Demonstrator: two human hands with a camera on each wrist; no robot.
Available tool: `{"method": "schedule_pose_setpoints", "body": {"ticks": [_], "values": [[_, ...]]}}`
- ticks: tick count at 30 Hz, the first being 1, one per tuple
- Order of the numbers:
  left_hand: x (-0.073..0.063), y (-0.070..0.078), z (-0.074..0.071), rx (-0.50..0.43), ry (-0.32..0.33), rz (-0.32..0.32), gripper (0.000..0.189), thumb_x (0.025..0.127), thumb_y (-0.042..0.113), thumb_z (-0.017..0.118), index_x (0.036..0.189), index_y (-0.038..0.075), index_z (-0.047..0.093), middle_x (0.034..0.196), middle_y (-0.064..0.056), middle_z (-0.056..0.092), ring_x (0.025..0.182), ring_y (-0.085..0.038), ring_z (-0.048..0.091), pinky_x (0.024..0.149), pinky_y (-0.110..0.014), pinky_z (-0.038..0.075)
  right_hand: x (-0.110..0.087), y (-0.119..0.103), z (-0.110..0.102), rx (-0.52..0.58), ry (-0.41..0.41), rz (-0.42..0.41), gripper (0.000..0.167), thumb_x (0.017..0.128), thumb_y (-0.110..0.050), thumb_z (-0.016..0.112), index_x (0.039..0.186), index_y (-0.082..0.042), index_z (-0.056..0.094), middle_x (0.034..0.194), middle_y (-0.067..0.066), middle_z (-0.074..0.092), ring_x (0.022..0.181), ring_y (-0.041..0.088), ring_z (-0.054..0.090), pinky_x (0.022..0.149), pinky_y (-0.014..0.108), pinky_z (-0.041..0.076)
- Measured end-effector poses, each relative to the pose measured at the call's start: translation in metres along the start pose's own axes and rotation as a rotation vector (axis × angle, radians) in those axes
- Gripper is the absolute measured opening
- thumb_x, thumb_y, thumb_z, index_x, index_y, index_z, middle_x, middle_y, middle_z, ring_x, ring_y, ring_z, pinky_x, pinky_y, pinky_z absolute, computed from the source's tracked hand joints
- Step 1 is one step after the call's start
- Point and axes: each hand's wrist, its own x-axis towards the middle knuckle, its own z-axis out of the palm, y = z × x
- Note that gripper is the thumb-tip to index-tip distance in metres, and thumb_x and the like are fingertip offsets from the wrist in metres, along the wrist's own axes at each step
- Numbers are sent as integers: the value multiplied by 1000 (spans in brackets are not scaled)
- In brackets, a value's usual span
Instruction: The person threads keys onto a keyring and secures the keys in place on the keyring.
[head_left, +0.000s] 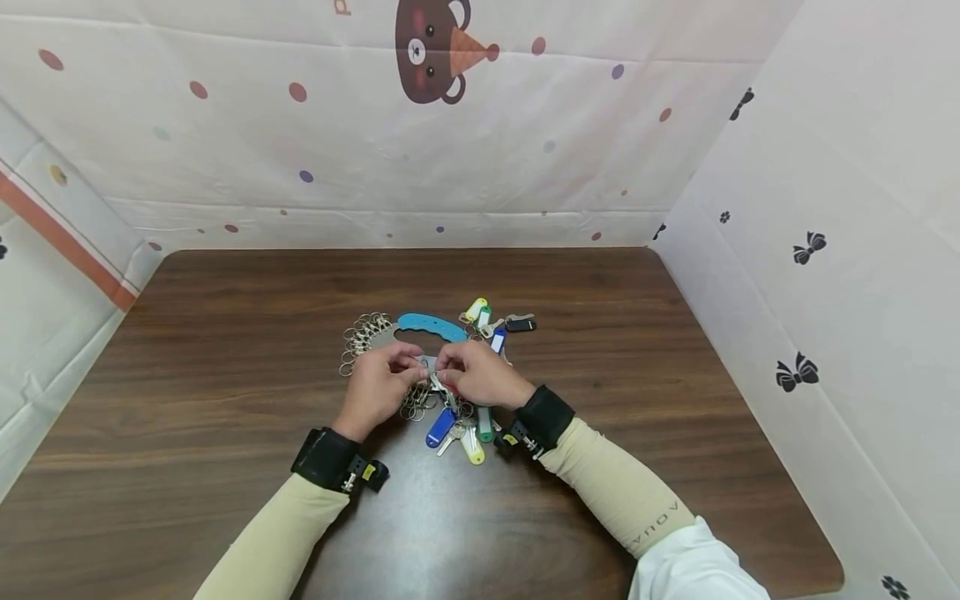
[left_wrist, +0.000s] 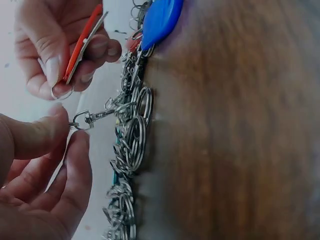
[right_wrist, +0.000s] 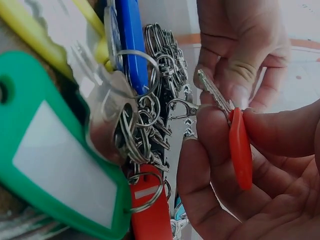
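Note:
In the left wrist view my left hand (left_wrist: 45,175) pinches a small metal ring between thumb and fingers. That ring joins a swivel clasp (left_wrist: 88,119) linked to a cluster of split rings (left_wrist: 136,140). Just opposite, my right hand (head_left: 483,372) holds a red key tag (right_wrist: 241,150) together with a silver key (right_wrist: 214,91); a split ring (left_wrist: 62,94) shows at their end, apart from the left fingertips. Both hands work over a large grey key holder with a blue grip (head_left: 432,326), its edge hung with many rings (head_left: 363,337).
Hanging close to the hands are a blue tag (head_left: 441,427), a yellow tag (head_left: 472,446), a green tag (right_wrist: 65,155) and loose keys (head_left: 450,437). Farther back lie another yellow tag (head_left: 476,309) and a black tag (head_left: 521,325). All rest on a brown wooden table (head_left: 225,400).

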Motion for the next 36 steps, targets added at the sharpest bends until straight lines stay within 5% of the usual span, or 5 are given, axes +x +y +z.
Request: {"method": "schedule_pose_setpoints", "body": {"ticks": [10,17,26,31,36], "values": [[4,-8,-5,-114,-134,-50,22,87,1,81,107,-2,73,96,-16,76,85,-18,72,75,-20,57,1,0,3,16,24,12,12,102,-6,63,93,-6,72,80,2,66,72,10,56,66,21,45],[2,3,-6,156,-93,98,12,90,5,79,100,3,74,85,-7,76,78,-17,70,72,-32,57,-1,0,3,21,27,5,13,102,-7,62,93,-7,71,80,2,65,71,10,56,65,21,45],[2,0,-10,-66,-206,-18,10,90,2,78,99,1,76,91,-11,77,81,-14,70,74,-26,57,-1,-1,5,42,-12,17,14,103,-8,60,94,-6,71,80,1,64,69,7,56,64,20,45],[4,1,-6,133,-208,66,10,91,8,78,99,3,77,86,-6,74,78,-13,65,72,-30,54,-2,3,-4,76,75,53,13,103,-6,61,96,-1,71,78,3,63,67,11,55,61,22,45],[5,8,-5,390,-288,197,15,83,10,85,96,7,78,83,-2,70,78,-13,61,72,-32,53,-3,5,-12,85,145,80,13,103,-8,63,98,0,71,82,6,64,73,15,56,62,24,46]]}}
